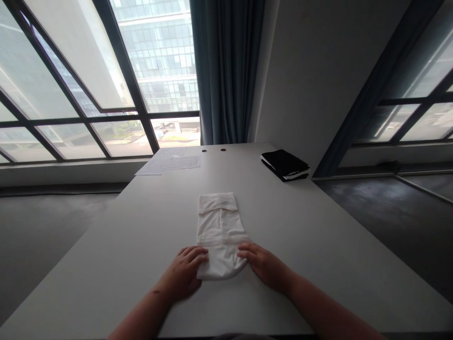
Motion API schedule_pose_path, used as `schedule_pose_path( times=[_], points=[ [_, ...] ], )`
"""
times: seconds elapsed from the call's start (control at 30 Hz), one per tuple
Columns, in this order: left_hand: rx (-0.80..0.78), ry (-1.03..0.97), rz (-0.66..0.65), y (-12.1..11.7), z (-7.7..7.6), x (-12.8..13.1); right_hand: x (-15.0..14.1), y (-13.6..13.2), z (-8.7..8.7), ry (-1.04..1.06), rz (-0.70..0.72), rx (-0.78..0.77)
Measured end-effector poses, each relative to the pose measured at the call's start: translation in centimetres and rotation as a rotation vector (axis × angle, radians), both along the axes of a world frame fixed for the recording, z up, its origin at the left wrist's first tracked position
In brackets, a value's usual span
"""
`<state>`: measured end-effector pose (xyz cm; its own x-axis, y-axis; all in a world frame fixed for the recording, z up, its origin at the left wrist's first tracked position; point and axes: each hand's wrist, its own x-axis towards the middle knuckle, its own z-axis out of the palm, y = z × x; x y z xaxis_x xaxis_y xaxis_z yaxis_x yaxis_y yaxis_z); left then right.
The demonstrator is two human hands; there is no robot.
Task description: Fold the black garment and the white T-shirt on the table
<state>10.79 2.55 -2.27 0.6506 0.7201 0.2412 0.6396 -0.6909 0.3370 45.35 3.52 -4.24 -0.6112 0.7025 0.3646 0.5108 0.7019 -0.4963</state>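
A folded white garment point(221, 224) lies lengthwise on the white table in front of me, with its far end turned over into a flap and a seam band running across its near part. Its near edge is rounded and a little wrinkled. At the near left edge, my left hand point(187, 271) has its fingers bent over the fabric, the thumb lower by the corner. On the opposite side my right hand point(265, 264) pinches the near right edge, fingertips on top and thumb hidden. What kind of garment it is, I cannot tell.
The white table point(141, 264) stretches ahead to a window and a blue curtain point(230, 71). Printed paper sheets point(170, 161) lie at its far left. A black notebook or folder point(285, 164) with pages showing lies at the far right. Two round holes are near the back edge.
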Motion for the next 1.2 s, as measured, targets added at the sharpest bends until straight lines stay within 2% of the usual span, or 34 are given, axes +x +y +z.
schedule_pose_path(
  times=[0.13,0.3,0.4,0.47,0.57,0.7,0.8,0.93,1.0,1.1,1.2],
  points=[
    [-0.01,-0.007,0.037,0.0,0.4,0.5,0.0,-0.1,0.4,-0.007,-0.038,-0.019],
    [-0.044,-0.134,0.042,0.6,-0.1,0.3,-2.7,-1.8,1.6,-0.15,0.046,0.068],
    [-0.07,-0.243,0.08,0.8,-0.4,-0.1,-3.7,-1.8,0.8,-0.143,-0.04,0.083],
    [-0.093,-0.311,0.133,0.9,-0.5,-0.4,-3.2,-1.0,0.2,-0.086,-0.136,0.064],
    [-0.147,-0.358,0.171,1.0,-0.6,-0.6,-1.2,-0.2,0.0,0.066,-0.171,-0.007],
    [-0.103,-0.352,0.147,0.4,-0.2,-0.8,0.8,-1.2,1.6,0.183,-0.097,-0.161],
    [-0.075,-0.339,0.163,-0.9,0.5,-0.7,1.0,-2.9,3.0,0.206,-0.049,-0.26],
    [-0.092,-0.374,0.287,-1.9,1.9,0.5,0.3,-3.3,4.1,0.298,-0.146,-0.359],
    [-0.088,-0.387,0.363,-0.8,2.6,1.3,-0.4,-2.1,4.7,0.334,-0.247,-0.388],
    [-0.092,-0.358,0.518,2.9,3.1,2.7,-1.9,1.5,5.4,0.331,-0.435,-0.375],
    [-0.098,-0.219,0.689,7.5,2.8,3.8,-3.3,5.6,5.5,0.107,-0.594,-0.322]
  ],
)
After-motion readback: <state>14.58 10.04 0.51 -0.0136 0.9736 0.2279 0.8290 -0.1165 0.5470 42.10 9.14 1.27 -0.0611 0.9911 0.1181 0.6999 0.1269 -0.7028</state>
